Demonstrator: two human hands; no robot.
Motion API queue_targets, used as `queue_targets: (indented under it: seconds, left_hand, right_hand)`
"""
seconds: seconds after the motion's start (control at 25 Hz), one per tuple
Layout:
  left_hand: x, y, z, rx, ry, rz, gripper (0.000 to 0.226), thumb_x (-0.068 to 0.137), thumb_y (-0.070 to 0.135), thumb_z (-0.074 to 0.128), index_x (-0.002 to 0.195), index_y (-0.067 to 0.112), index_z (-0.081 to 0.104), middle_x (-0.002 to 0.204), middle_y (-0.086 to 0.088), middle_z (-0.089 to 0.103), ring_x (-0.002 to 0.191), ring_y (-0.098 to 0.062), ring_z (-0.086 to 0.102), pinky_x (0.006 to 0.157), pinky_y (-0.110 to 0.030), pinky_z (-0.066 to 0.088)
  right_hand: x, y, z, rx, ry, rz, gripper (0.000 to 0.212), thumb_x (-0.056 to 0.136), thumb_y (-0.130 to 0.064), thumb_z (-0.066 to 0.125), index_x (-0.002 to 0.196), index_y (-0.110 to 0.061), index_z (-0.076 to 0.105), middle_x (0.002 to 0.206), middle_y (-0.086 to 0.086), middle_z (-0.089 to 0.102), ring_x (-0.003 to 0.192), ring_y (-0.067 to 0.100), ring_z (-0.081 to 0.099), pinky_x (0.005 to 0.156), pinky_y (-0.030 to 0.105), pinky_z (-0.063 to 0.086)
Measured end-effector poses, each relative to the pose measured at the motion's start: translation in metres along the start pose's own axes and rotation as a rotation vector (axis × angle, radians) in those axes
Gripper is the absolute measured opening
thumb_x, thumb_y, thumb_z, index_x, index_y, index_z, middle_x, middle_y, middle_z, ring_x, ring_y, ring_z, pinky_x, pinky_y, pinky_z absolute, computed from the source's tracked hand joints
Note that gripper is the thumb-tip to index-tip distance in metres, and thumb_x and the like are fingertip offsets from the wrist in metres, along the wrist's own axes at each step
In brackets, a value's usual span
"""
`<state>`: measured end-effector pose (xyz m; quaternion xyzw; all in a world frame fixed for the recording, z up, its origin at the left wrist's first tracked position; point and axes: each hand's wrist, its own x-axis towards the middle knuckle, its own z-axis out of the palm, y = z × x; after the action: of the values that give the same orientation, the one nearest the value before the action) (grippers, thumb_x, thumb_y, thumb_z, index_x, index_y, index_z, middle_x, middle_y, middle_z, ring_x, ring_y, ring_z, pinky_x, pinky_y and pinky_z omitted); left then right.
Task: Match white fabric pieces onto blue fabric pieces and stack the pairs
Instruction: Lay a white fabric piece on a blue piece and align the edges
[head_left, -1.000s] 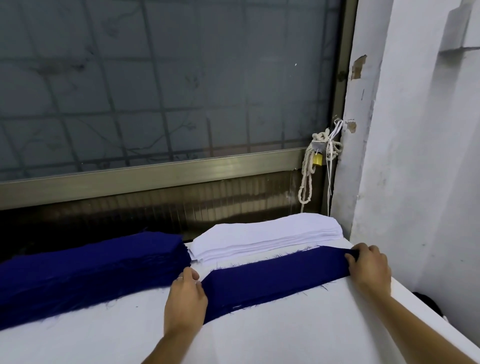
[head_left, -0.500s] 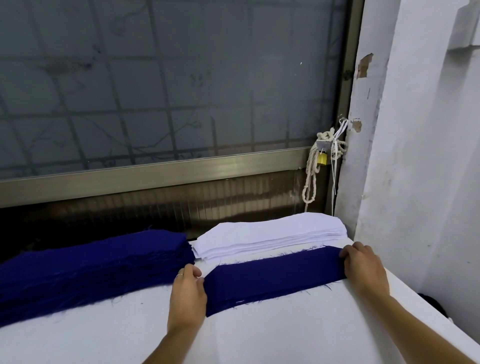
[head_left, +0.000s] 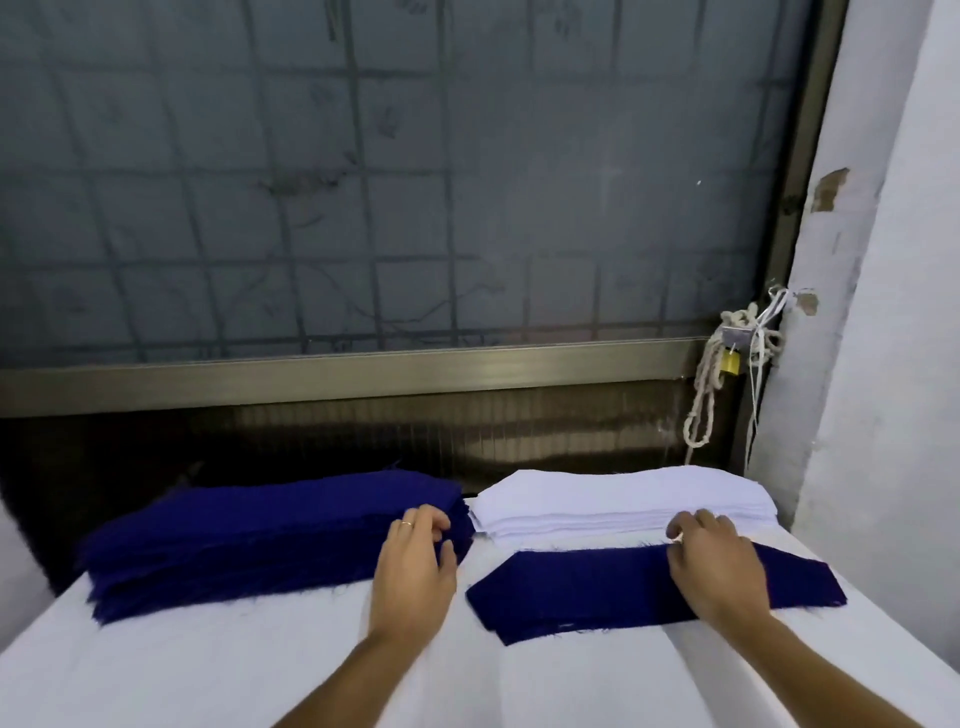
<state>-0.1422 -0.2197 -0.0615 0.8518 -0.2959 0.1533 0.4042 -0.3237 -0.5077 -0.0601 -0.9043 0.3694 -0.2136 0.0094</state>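
White stack (head_left: 623, 493), 1 o'clock: limp, light; take top sheet at near edge. Curled right hand (head_left: 719, 566) fingers there, pinch unclear; left hand (head_left: 415, 566) loose-fingered.

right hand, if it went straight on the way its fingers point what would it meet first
Likely the white stack: the right hand is above the blue piece, pointing at the stack's near edge; whether it already touches is unclear.

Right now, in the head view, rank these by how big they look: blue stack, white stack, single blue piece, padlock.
1. blue stack, clearly largest.
2. single blue piece and white stack look about alike; the piece lies nearer the camera, so I won't rank them.
3. padlock, smallest by far.
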Motion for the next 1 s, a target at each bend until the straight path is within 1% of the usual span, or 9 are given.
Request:
queue_targets:
  seconds: [0.12, 0.24, 0.32, 0.4, 0.48, 0.6, 0.72, 0.84, 1.0]
  left_hand:
    - [0.026, -0.027, -0.058, 0.024, 0.091, 0.009, 0.018, 0.096, 0.020, 0.064, 0.106, 0.032, 0.054, 0.096, 0.021, 0.051, 0.093, -0.004, 0.052, 0.080, -0.026, 0.053]
    - [0.048, -0.070, -0.112, 0.159, 0.108, -0.033, 0.015, 0.099, 0.029, 0.060, 0.114, 0.029, 0.055, 0.108, 0.013, 0.055, 0.100, -0.007, 0.052, 0.089, -0.031, 0.052]
    - [0.058, -0.105, -0.144, 0.287, 0.081, -0.101, 0.023, 0.102, 0.035, 0.054, 0.122, 0.024, 0.056, 0.117, 0.005, 0.057, 0.103, -0.013, 0.054, 0.092, -0.035, 0.050]
    - [0.064, -0.140, -0.172, 0.383, 0.027, -0.172, 0.032, 0.104, 0.039, 0.048, 0.128, 0.021, 0.056, 0.122, -0.001, 0.059, 0.107, -0.019, 0.056, 0.093, -0.038, 0.049]
    - [0.070, -0.168, -0.195, 0.468, -0.054, -0.258, 0.037, 0.105, 0.043, 0.044, 0.132, 0.020, 0.055, 0.127, -0.003, 0.060, 0.113, -0.023, 0.056, 0.096, -0.040, 0.046]
    - [0.077, -0.199, -0.214, 0.569, -0.192, -0.357, 0.040, 0.106, 0.048, 0.036, 0.130, 0.023, 0.055, 0.129, -0.004, 0.060, 0.118, -0.026, 0.057, 0.102, -0.043, 0.046]
    - [0.080, -0.217, -0.222, 0.567, -0.229, -0.347, 0.037, 0.106, 0.045, 0.035, 0.130, 0.024, 0.054, 0.129, -0.003, 0.060, 0.119, -0.024, 0.054, 0.104, -0.045, 0.045]
    - [0.090, -0.234, -0.228, 0.529, -0.246, -0.366, 0.040, 0.107, 0.042, 0.037, 0.139, 0.021, 0.048, 0.134, -0.006, 0.057, 0.127, -0.026, 0.048, 0.107, -0.044, 0.044]
    - [0.104, -0.246, -0.232, 0.451, -0.192, -0.362, 0.043, 0.102, 0.039, 0.054, 0.140, 0.019, 0.052, 0.134, -0.005, 0.051, 0.112, -0.021, 0.058, 0.095, -0.038, 0.053]
  right_hand:
    - [-0.005, -0.077, -0.006, 0.197, -0.017, -0.111, 0.014, 0.099, -0.027, 0.053, 0.110, -0.031, 0.059, 0.103, -0.010, 0.065, 0.087, 0.007, 0.057, 0.071, 0.023, 0.049]
    - [-0.004, -0.157, -0.011, 0.271, -0.038, -0.226, 0.011, 0.099, -0.029, 0.053, 0.108, -0.033, 0.058, 0.091, -0.011, 0.064, 0.077, 0.006, 0.056, 0.059, 0.017, 0.038]
    - [-0.001, -0.205, -0.012, 0.338, -0.040, -0.294, 0.008, 0.099, -0.028, 0.052, 0.104, -0.033, 0.056, 0.085, -0.013, 0.061, 0.076, 0.007, 0.055, 0.056, 0.016, 0.034]
    - [0.002, -0.248, -0.012, 0.407, -0.035, -0.355, 0.009, 0.099, -0.027, 0.051, 0.103, -0.032, 0.057, 0.086, -0.014, 0.059, 0.082, 0.008, 0.055, 0.064, 0.020, 0.042]
    - [0.006, -0.285, -0.006, 0.444, -0.041, -0.416, 0.012, 0.099, -0.027, 0.052, 0.108, -0.030, 0.059, 0.093, -0.014, 0.061, 0.091, 0.009, 0.056, 0.081, 0.029, 0.049]
    - [0.015, -0.330, 0.009, 0.417, -0.104, -0.498, 0.020, 0.102, -0.033, 0.051, 0.119, -0.028, 0.059, 0.113, -0.010, 0.061, 0.107, 0.013, 0.055, 0.098, 0.035, 0.045]
    - [0.023, -0.360, 0.024, 0.368, -0.211, -0.532, 0.025, 0.102, -0.038, 0.050, 0.123, -0.027, 0.060, 0.124, -0.006, 0.056, 0.117, 0.016, 0.052, 0.103, 0.037, 0.041]
    - [0.027, -0.385, 0.038, 0.361, -0.236, -0.530, 0.022, 0.102, -0.040, 0.052, 0.118, -0.028, 0.061, 0.123, -0.007, 0.053, 0.116, 0.017, 0.051, 0.103, 0.038, 0.040]
    - [0.028, -0.403, 0.055, 0.398, -0.236, -0.570, 0.019, 0.101, -0.037, 0.052, 0.119, -0.030, 0.055, 0.124, -0.010, 0.050, 0.118, 0.014, 0.048, 0.106, 0.035, 0.035]
